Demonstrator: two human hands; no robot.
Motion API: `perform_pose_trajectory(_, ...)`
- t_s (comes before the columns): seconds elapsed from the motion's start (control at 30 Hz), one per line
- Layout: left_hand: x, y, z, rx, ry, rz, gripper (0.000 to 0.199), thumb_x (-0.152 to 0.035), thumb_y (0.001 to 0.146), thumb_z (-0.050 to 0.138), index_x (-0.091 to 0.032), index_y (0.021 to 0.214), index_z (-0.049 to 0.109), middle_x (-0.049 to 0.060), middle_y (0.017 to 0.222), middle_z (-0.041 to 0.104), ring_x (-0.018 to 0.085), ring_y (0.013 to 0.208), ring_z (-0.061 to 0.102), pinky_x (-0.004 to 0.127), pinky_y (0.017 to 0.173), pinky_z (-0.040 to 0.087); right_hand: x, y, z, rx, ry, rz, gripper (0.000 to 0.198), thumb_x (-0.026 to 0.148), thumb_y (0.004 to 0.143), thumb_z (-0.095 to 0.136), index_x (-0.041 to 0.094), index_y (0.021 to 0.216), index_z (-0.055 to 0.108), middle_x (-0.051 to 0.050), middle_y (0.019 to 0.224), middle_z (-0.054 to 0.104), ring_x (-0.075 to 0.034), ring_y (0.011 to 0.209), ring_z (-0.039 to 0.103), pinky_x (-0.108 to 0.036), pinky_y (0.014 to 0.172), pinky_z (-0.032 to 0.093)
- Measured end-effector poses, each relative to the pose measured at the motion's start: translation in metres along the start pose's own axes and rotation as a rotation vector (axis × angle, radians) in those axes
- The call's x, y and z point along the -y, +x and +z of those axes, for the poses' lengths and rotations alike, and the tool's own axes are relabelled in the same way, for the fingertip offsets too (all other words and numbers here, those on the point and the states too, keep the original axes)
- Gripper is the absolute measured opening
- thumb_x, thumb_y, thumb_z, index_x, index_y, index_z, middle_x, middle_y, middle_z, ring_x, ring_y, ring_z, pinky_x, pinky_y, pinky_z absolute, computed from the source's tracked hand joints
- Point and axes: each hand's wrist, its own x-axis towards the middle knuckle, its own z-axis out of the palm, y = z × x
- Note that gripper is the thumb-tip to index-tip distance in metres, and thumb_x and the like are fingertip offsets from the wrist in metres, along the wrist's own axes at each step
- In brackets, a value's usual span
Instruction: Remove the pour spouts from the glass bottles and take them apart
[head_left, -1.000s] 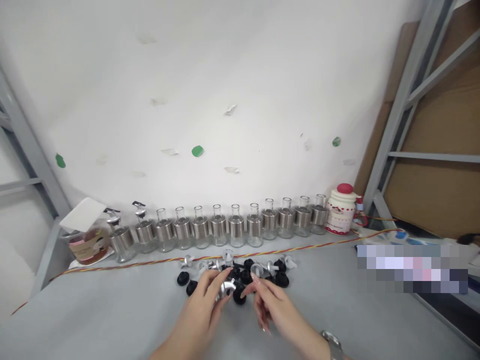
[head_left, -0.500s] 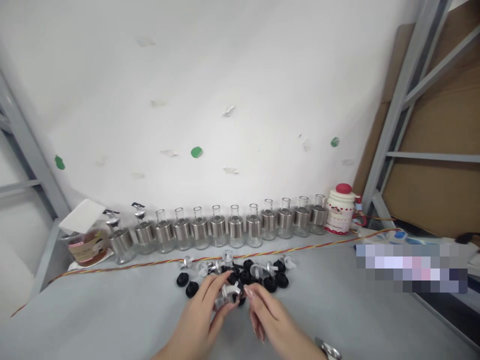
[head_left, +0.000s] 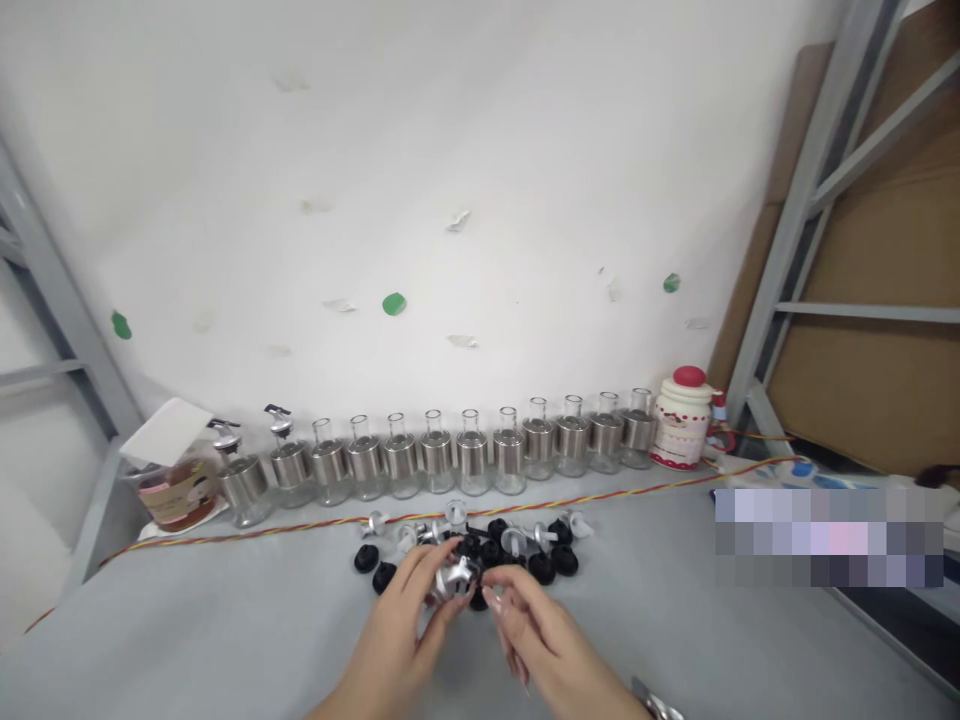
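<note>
My left hand (head_left: 409, 610) is closed around a silver pour spout (head_left: 454, 577), its fingers above and thumb below. The spout lies tilted on its side, its black end toward the right. Close to that end, my right hand (head_left: 529, 620) has thumb and index finger drawn together; whatever may be between them is too small to make out. Just beyond both hands lies a loose pile of silver spout tops, clear plastic parts and black stoppers (head_left: 541, 568). Part of the pile is hidden behind my fingers.
A row of glass bottles with steel sleeves (head_left: 472, 455) stands along the wall; the two leftmost carry spouts. A twisted red-yellow cord (head_left: 300, 527) crosses the table before them. A white jar with a red lid (head_left: 681, 420) stands right, a labelled container (head_left: 176, 495) left.
In my left hand the spout has turned slightly, and its silver top now faces more upward. My right fingertips have shifted a little away from its black end.
</note>
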Motion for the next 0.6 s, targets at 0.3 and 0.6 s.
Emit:
perform_pose_trajectory(0.3,-0.003,-0.005,0.016,0.014,-0.476,-0.206,0.044,-0.039,0.082,0.044,-0.022,0.122,0.043,0.006,0.123,0.052,0.022,0.115,0.044,0.039,0.099,0.030,-0.007,0.001,0.003,0.040,-0.133,-0.039,0.035,0.019,0.077,0.050,0.019,0.111,0.044,-0.001,0.081,0.053,-0.012,0.067,0.051,-0.025,0.065,0.042)
perform_pose_trajectory(0.6,-0.007,-0.009,0.017,0.179,-0.166,-0.003,0.044,-0.033,0.086,0.039,-0.029,0.129,0.032,0.004,0.139,0.027,0.021,0.128,0.020,0.046,0.101,0.021,-0.002,0.002,0.003,0.049,-0.034,-0.040,0.010,0.024,0.077,0.052,0.017,0.084,0.052,0.001,0.072,0.055,-0.011,0.061,0.050,-0.022,0.055,0.042)
